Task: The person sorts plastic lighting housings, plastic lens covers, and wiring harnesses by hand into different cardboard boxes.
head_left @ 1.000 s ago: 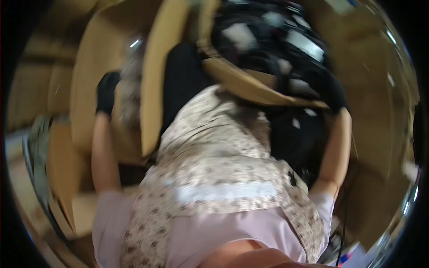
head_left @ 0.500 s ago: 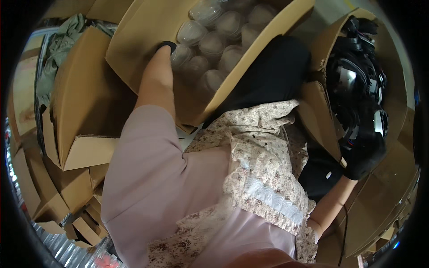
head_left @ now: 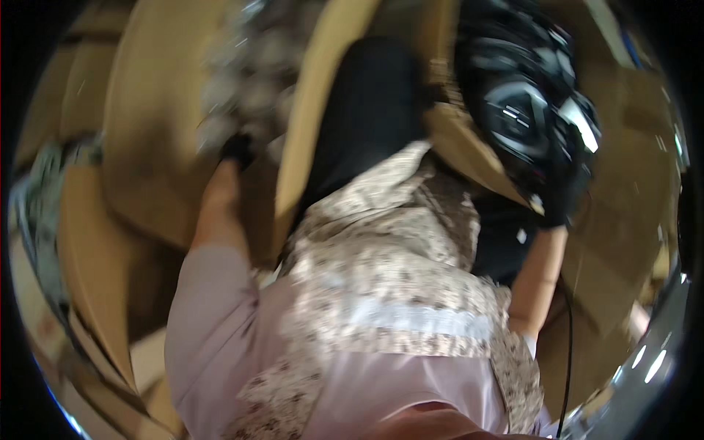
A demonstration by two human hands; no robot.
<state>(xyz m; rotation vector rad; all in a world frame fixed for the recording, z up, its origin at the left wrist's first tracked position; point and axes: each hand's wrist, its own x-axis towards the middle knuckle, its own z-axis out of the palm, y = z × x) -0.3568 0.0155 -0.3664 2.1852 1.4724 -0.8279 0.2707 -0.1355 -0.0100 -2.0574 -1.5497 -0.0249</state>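
Note:
My left hand, in a black glove, reaches down into a deep cardboard box at the near end of its contents. Rows of clear, rounded plastic pieces, smeared by motion, lie in that box. Its fingers are blurred, so their grip does not show. On the right, my black-gloved right hand is at the near side of a second carton, against a heap of glossy black parts with some white patches. Black glove and black parts merge there, which hides the fingers.
My knee in black trousers stands between the two boxes. More cardboard is at the left, with grey-green cloth beyond it. A thin black cable hangs near my right forearm, and brown cardboard lies farther right.
The whole view has swung, and both boxes sit farther left in it. My left hand has moved to the near end of the clear pieces. The right hand remains at the black parts.

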